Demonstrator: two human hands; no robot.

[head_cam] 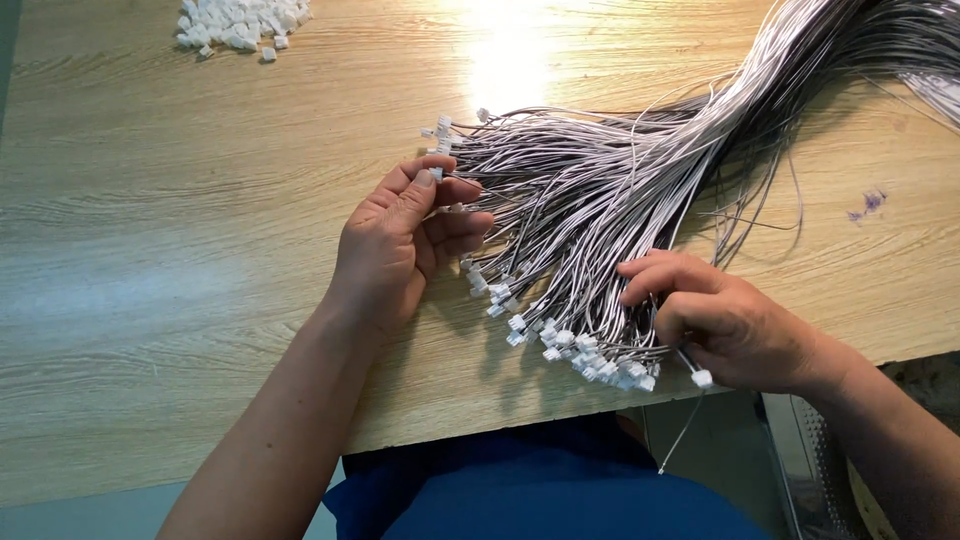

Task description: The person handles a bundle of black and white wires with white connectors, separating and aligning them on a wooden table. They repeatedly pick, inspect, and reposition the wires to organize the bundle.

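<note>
limp wires, hard little ends: where we take hold

head view: pale wood-grain worktop (pixel 200 260) fills the frame, with a glare patch near its far edge and a heap of loose white connector housings (pixel 240 24) at the far left corner. across the right half lies our wire bundle (pixel 620 180), a thick sheaf of thin grey-white leads fanning from the far right corner down toward the near edge, each lead ending in a small white plug (pixel 560 340).

our left hand (pixel 400 245) rests at the fan's left side, thumb and fingers curled in a light grip on a few leads, a white housing just showing at the thumb tip. our right hand (pixel 730 325) sits on the near right of the fan, fingers closed around one single lead (pixel 683 425), whose plug shows below the knuckles while its tail hangs past the worktop edge over the blue cloth (pixel 540 490) on our lap.

we judge the leads very light, soft and floppy, prone to tangle and slide over one another. the plugs look rigid but small and easily stressed at the crimp. best hold seems the wire just behind a plug, pinched gently.
</note>
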